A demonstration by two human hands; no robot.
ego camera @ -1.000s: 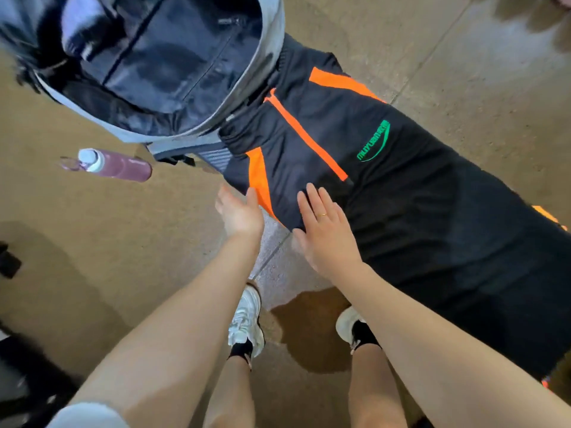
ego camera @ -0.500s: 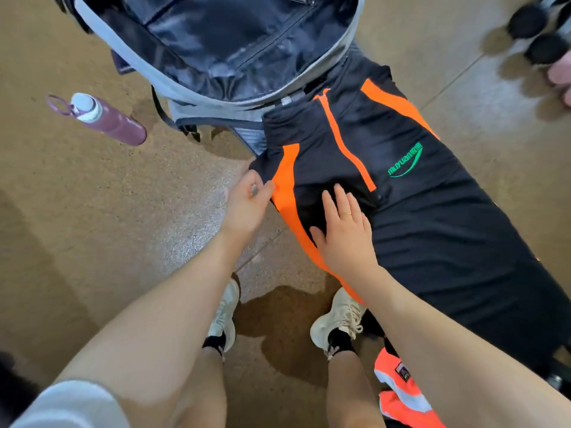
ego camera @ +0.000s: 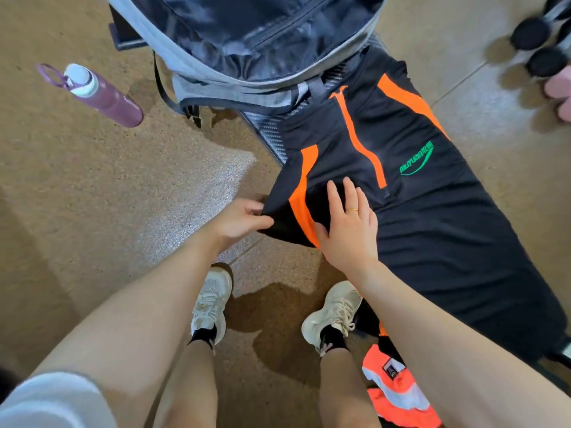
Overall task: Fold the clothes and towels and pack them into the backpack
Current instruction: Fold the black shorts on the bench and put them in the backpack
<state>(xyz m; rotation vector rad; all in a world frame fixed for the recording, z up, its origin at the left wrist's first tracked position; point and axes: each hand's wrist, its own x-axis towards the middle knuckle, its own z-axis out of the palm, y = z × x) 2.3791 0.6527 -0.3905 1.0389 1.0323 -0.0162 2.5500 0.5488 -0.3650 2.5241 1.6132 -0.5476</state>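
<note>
head view looks straight down on a tan speckled floor [ego camera: 92, 196], the largest thing in sight, with open floor spreading to the left of the person's arms. a black garment [ego camera: 432, 230] with orange stripes and a green logo lies spread out on a narrow raised dark surface whose textured edge [ego camera: 268, 134] shows just past its upper corner; the cloth runs from upper centre toward the lower right, its near edge hanging over beside the shoes. the backpack [ego camera: 247, 35] lies wide open at the top, its grey rim touching the garment's far end. an orange and white garment [ego camera: 398, 393] lies crumpled on the floor by the right foot. a purple bottle [ego camera: 105, 97] lies on its side well left of the backpack, apart from everything. dark round objects [ego camera: 537, 44], blurred, sit at the upper right corner.

left hand [ego camera: 239, 222] pinches the garment's near corner, fingers curled round the cloth. right hand [ego camera: 349, 227], wearing a ring, presses flat on the garment with fingers straight, just beside the orange stripe.
</note>
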